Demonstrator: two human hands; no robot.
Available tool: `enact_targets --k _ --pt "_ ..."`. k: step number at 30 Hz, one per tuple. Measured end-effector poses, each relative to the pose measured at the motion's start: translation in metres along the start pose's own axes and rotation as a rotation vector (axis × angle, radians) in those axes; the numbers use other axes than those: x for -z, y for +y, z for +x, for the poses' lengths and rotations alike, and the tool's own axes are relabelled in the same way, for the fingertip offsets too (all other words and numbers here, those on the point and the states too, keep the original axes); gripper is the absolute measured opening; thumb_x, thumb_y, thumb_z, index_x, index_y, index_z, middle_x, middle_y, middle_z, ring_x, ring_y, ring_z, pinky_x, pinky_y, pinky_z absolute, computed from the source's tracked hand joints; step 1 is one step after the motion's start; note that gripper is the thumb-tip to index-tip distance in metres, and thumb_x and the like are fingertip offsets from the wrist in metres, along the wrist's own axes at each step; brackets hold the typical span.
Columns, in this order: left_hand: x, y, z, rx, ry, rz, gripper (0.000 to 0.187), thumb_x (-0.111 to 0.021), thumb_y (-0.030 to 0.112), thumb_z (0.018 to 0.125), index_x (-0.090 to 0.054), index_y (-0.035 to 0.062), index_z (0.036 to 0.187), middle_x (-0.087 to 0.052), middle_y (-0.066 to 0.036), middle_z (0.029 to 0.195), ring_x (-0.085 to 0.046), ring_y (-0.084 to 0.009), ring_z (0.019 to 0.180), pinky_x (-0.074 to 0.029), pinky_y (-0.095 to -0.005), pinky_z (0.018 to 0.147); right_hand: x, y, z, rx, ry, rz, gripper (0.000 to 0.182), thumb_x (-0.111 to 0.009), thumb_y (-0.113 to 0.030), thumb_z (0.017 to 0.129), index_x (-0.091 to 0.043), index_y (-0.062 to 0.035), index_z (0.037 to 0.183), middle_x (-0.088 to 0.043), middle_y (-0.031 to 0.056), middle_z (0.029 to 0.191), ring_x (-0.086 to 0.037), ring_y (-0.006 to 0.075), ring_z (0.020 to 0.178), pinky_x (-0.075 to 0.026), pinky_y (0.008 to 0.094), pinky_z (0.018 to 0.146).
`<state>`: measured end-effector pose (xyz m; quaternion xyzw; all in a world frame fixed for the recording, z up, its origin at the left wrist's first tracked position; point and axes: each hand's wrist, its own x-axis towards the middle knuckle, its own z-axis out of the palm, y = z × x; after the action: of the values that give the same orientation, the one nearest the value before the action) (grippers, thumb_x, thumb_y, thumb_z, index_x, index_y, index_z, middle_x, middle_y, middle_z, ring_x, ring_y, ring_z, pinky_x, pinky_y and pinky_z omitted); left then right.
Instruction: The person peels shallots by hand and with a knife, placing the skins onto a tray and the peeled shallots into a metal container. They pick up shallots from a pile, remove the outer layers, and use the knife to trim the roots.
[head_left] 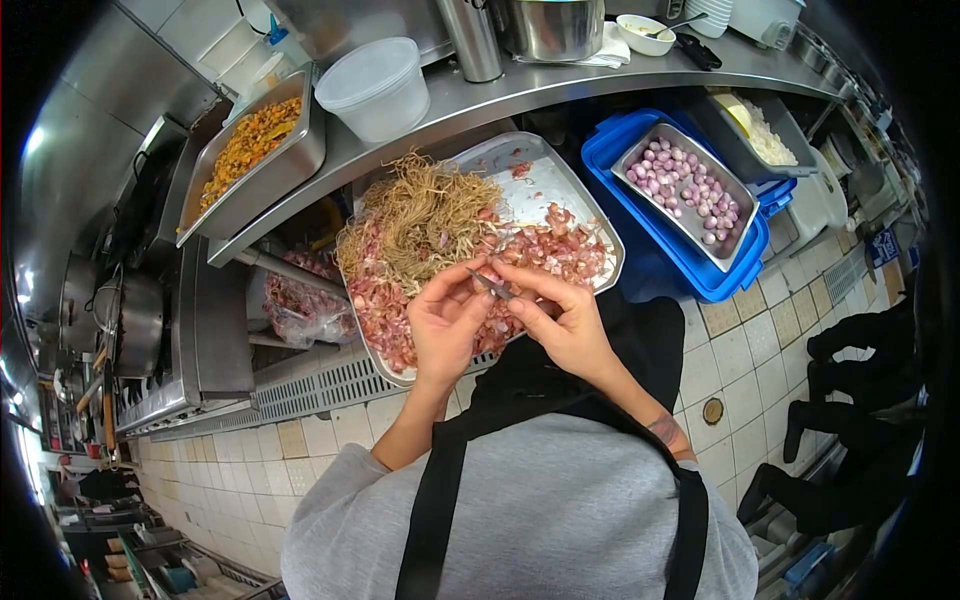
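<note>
Over a large metal tray [600, 222], both my hands meet at chest height. My left hand [447, 322] is closed, its fingertips pinching a small pinkish shallot [488, 272]. My right hand [562, 318] is closed around a small knife [490, 285] whose dark blade lies against the shallot; its handle is mostly hidden by the fingers. A tangled heap of dry, straw-coloured roots and stems [430, 215] covers the tray's back left. Reddish shallot skins and unpeeled shallots [570, 250] spread around it, on the right and nearer my body.
To the right, a steel pan of peeled purple shallots [690, 190] rests on a blue lid [605, 160]. Behind it stands a grey tub with white pieces [768, 135]. On the steel counter [550, 80] are a lidded plastic tub [375, 95] and a pan of orange food [255, 150].
</note>
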<state>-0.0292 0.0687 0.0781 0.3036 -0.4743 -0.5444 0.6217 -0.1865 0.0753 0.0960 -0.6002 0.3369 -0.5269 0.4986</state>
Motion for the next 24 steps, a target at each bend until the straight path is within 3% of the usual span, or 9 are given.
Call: enact_targets --k 4,7,9,11,13,16,24 --pt "0.001 -0.004 -0.002 -0.018 0.019 0.01 0.036 -0.06 -0.009 0.078 -0.051 -0.0062 0.113 -0.057 -0.012 0.11 -0.056 -0.0159 0.1 -0.046 -0.0278 0.086 0.001 0.004 -0.001 0.037 -0.001 -0.084 0.03 -0.057 -0.005 0.084 -0.057 0.0003 0.113 -0.063 0.013 0.107 -0.061 0.0157 0.095 -0.046 0.0277 0.083" --pt "0.001 -0.006 -0.004 -0.033 0.008 -0.011 0.035 -0.06 -0.009 0.078 -0.052 -0.0065 0.112 -0.057 -0.012 0.109 -0.056 -0.0162 0.1 -0.047 -0.0276 0.086 0.0 0.014 0.003 0.112 0.05 -0.051 0.031 -0.056 -0.005 0.085 -0.056 -0.0006 0.115 -0.066 0.0089 0.094 -0.061 0.0107 0.08 -0.047 0.0244 0.073" --pt "0.0 -0.004 -0.005 -0.026 -0.003 0.009 0.034 -0.06 -0.009 0.078 -0.052 -0.0067 0.111 -0.056 -0.012 0.11 -0.056 -0.0167 0.099 -0.047 -0.0281 0.087 0.01 0.011 -0.001 -0.197 -0.053 0.24 0.032 -0.056 -0.005 0.085 -0.056 -0.0016 0.117 -0.063 0.0044 0.084 -0.055 0.007 0.07 -0.045 0.0223 0.064" --pt "-0.004 0.0 -0.005 -0.007 0.007 0.0 0.034 -0.06 -0.009 0.078 -0.053 -0.0069 0.111 -0.056 -0.012 0.11 -0.056 -0.0168 0.099 -0.047 -0.0282 0.088 0.014 0.004 -0.001 -0.344 -0.105 0.377 0.034 -0.056 -0.005 0.085 -0.055 -0.0025 0.119 -0.06 0.0004 0.076 -0.049 0.0044 0.061 -0.042 0.0207 0.057" --pt "-0.005 0.003 -0.004 -0.008 0.013 -0.008 0.035 -0.06 -0.01 0.078 -0.053 -0.0069 0.111 -0.055 -0.012 0.111 -0.056 -0.017 0.099 -0.047 -0.0282 0.088 0.012 -0.001 -0.002 -0.33 -0.1 0.362 0.036 -0.057 -0.006 0.085 -0.054 -0.0034 0.12 -0.055 -0.0029 0.071 -0.042 0.0029 0.055 -0.038 0.0198 0.052" --pt "-0.005 0.003 -0.003 -0.027 0.011 -0.021 0.036 -0.06 -0.01 0.077 -0.052 -0.0067 0.112 -0.054 -0.013 0.112 -0.056 -0.0174 0.1 -0.046 -0.0281 0.088 0.005 -0.002 -0.004 -0.115 -0.044 0.065 0.036 -0.057 -0.007 0.084 -0.054 -0.0033 0.12 -0.058 -0.0007 0.074 -0.045 0.0037 0.057 -0.04 0.0207 0.054" --pt "-0.006 0.005 -0.004 -0.083 -0.036 -0.018 0.035 -0.06 -0.011 0.077 -0.053 -0.0063 0.111 -0.054 -0.013 0.114 -0.054 -0.0191 0.104 -0.047 -0.0294 0.088 0.0 -0.005 -0.008 0.046 0.004 -0.061 0.034 -0.058 -0.006 0.083 -0.056 -0.0006 0.117 -0.065 0.0117 0.097 -0.059 0.0087 0.076 -0.047 0.0228 0.069"
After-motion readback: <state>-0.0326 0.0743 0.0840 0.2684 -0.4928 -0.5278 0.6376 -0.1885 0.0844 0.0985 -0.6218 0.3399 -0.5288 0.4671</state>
